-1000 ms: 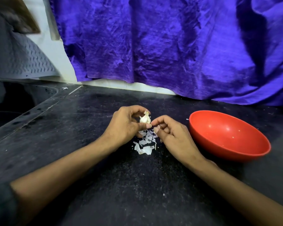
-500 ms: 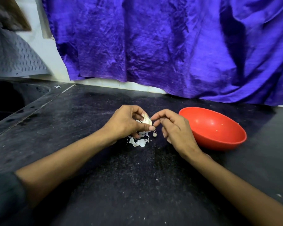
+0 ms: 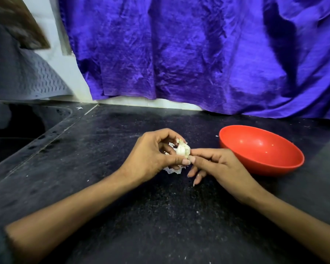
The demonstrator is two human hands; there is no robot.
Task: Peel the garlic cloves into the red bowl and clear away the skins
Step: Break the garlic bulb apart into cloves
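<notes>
At the centre of the frame, the left hand (image 3: 151, 155) curls around a pale, partly skinned garlic bulb (image 3: 183, 149), while the right hand (image 3: 215, 164) pinches at its lower edge. Torn white papery skins (image 3: 171, 170) lie beneath on the dark speckled worktop (image 3: 160, 216). The glossy red plastic bowl (image 3: 261, 151) sits right of centre. A freed clove could slip and fall onto the worktop, since the hands work beside the bowl, not over it.

Smooth, glossy red plastic on the bowl (image 3: 261, 149). Dry, papery white skins (image 3: 172, 170), thin and flaky. Dark speckled stone on the countertop (image 3: 122, 216), matt, dusted with pale flecks. Crinkled purple cloth (image 3: 179, 54) with a silky sheen. Grey ribbed mat (image 3: 27, 77), matt.
</notes>
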